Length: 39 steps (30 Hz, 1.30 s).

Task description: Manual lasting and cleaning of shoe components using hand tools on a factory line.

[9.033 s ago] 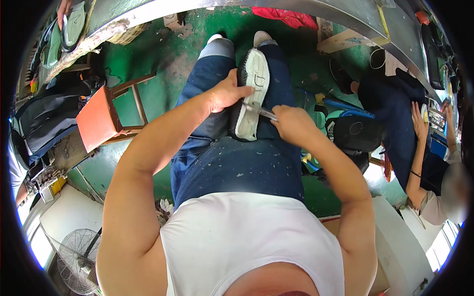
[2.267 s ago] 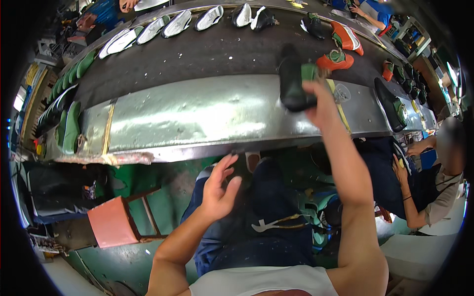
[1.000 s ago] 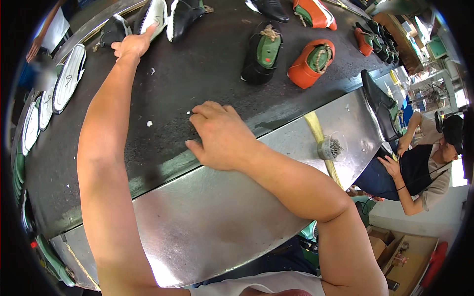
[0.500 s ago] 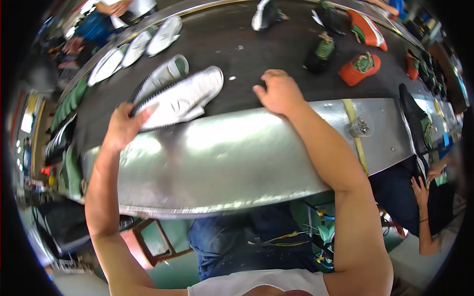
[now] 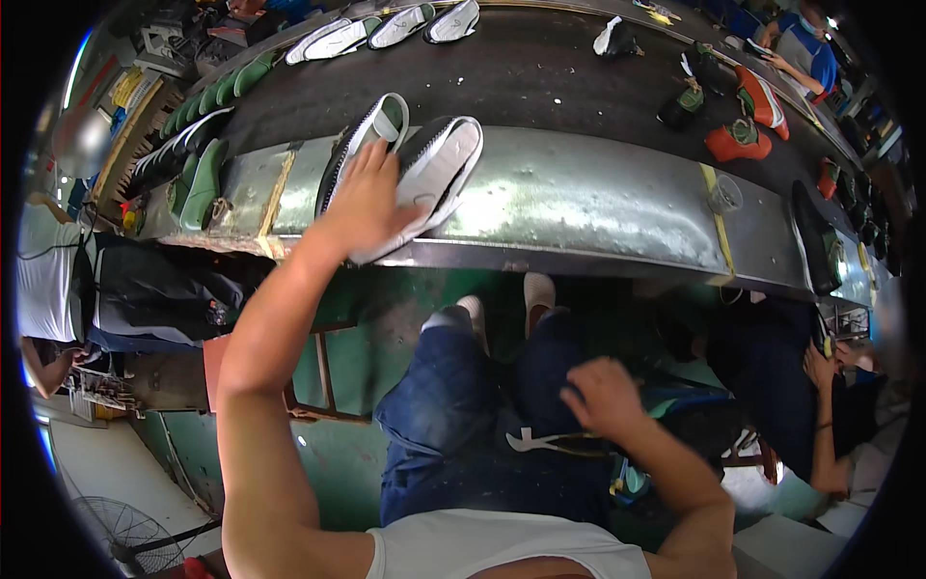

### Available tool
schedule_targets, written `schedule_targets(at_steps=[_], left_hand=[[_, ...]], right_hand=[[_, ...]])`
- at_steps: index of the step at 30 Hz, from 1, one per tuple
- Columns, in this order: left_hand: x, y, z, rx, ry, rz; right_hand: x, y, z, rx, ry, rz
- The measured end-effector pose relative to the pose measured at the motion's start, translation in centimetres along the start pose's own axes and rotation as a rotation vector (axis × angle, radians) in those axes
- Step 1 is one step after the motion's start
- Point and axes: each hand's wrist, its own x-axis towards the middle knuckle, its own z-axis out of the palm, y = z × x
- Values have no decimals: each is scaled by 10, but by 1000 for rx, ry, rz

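Note:
Two white shoes with black edging, a far one (image 5: 387, 118) and a near one (image 5: 451, 164), lie side by side, partly on the metal ledge. My left hand (image 5: 365, 198) is closed on the near shoe, its thumb across the pale face and its fingers reaching between the pair; it hides part of both. Low over my lap hangs my right hand (image 5: 608, 398), empty, thumb apart from loosely bent fingers. Just below it, a pair of pliers (image 5: 523, 442) with pale jaws and yellowish handles rests on my dark trousers.
The metal ledge (image 5: 579, 193) borders a dark belt (image 5: 521, 87). White shoes (image 5: 333, 41) line its far side, green ones (image 5: 203, 183) the left. Orange shoes (image 5: 738, 143) and a clear cup (image 5: 725, 196) are at right. Co-workers sit on both sides.
The white shoes have come nearer onto the metal ledge with my left hand. My right hand has left the belt's edge and come down over my lap beside the pliers. The view has shifted.

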Motion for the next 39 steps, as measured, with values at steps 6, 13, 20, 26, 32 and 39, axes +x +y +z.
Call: schedule_targets(at_steps=[6, 13, 20, 26, 32, 39], left_hand=[[144, 15, 7, -193, -473, -175], [91, 22, -18, -777, -298, -75], [-121, 95, 54, -1398, 116, -9], [-207, 134, 145, -1548, -122, -122], [-213, 124, 113, -1523, -170, -23], [-208, 120, 112, -1385, -187, 27]], right_hand=[[-122, -54, 39, -18, -228, 276], [-124, -22, 26, 276, -390, 495], [-114, -31, -1, 1409, -114, 788], [-60, -81, -18, 906, -403, 632], [-34, -93, 4, 1114, -341, 465], [-8, -83, -10, 1264, -492, 633]])
